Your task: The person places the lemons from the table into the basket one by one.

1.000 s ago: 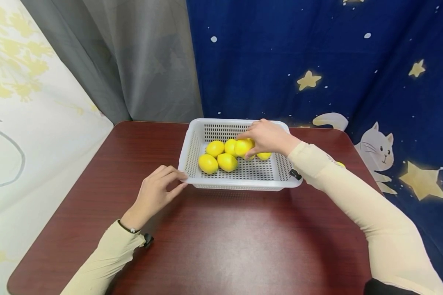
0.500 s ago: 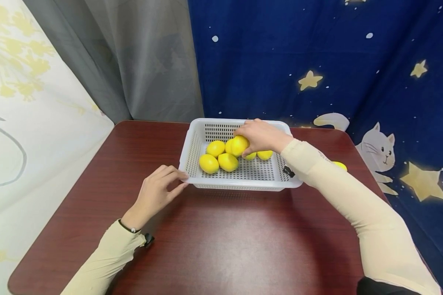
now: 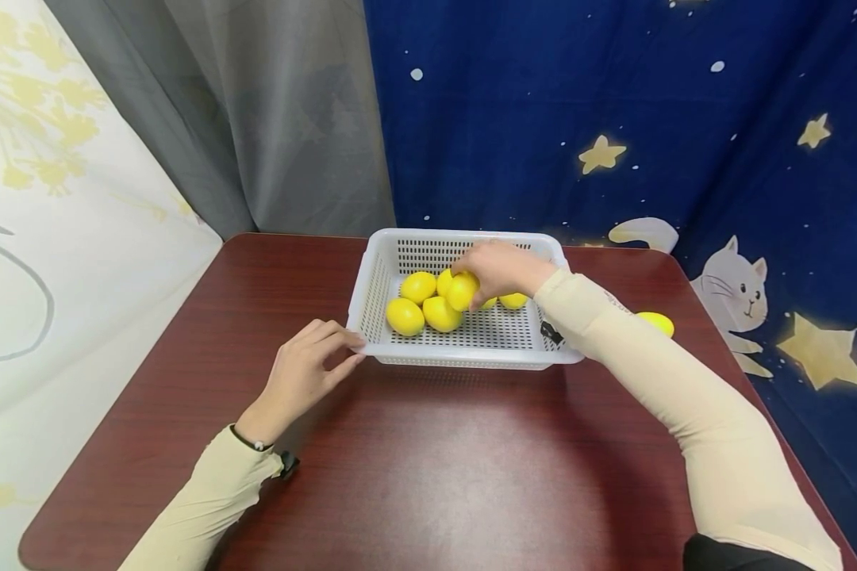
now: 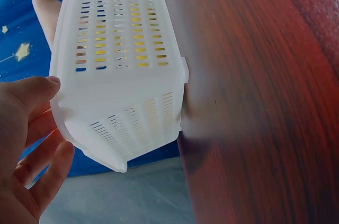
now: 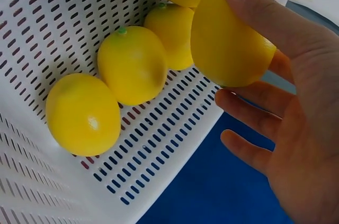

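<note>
A white perforated plastic basket (image 3: 464, 355) stands on the table with several yellow lemons (image 3: 404, 317) in it. My left hand (image 3: 303, 369) holds the basket's near left corner, thumb on the outer face of the rim and a fingertip passing behind it in the left wrist view. Inside the basket, my right hand (image 3: 503, 271) grips one lemon (image 5: 228, 38) between thumb and fingers, close over the other lemons. More lemons (image 5: 82, 115) lie in a row along the basket wall in the right wrist view.
One more lemon (image 3: 655, 322) lies on the dark red wooden table (image 3: 428, 460), right of the basket and partly behind the right sleeve (image 3: 636, 357). Grey and blue star-patterned curtains (image 3: 486, 119) hang behind the table's far edge.
My right hand has moved slightly left and then down with the lemon it holds. The lemon right of the basket shows more from behind the sleeve. My left hand stays at the corner.
</note>
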`<state>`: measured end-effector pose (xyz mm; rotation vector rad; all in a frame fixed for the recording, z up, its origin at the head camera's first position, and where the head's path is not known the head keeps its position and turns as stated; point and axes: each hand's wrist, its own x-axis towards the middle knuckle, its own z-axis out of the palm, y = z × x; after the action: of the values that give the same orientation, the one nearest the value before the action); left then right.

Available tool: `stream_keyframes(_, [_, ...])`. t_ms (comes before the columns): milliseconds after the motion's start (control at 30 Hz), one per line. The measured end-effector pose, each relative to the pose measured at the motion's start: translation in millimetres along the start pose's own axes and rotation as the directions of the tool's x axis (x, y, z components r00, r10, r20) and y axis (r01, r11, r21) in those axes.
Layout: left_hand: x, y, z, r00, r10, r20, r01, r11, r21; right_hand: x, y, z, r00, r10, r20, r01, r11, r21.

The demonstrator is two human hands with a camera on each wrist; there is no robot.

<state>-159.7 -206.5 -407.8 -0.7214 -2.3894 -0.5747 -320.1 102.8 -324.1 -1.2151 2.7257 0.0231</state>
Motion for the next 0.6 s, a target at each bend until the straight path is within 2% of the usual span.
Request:
stream_keyframes(367, [0.1,-1.5,-0.5,1.0,-0.005,0.008,0.005,1.0,0.007,-1.2,2.7,8.2,0.999,0.006,0.04,-0.005,1.0,-0.026])
stream_keyframes(600, [-0.7,-0.4,-0.9,1.0,-0.006,0.005,0.006,1.0,0.001,-2.8,2.4,13.0,0.999,0.007,0.039,-0.006,1.0,-0.022])
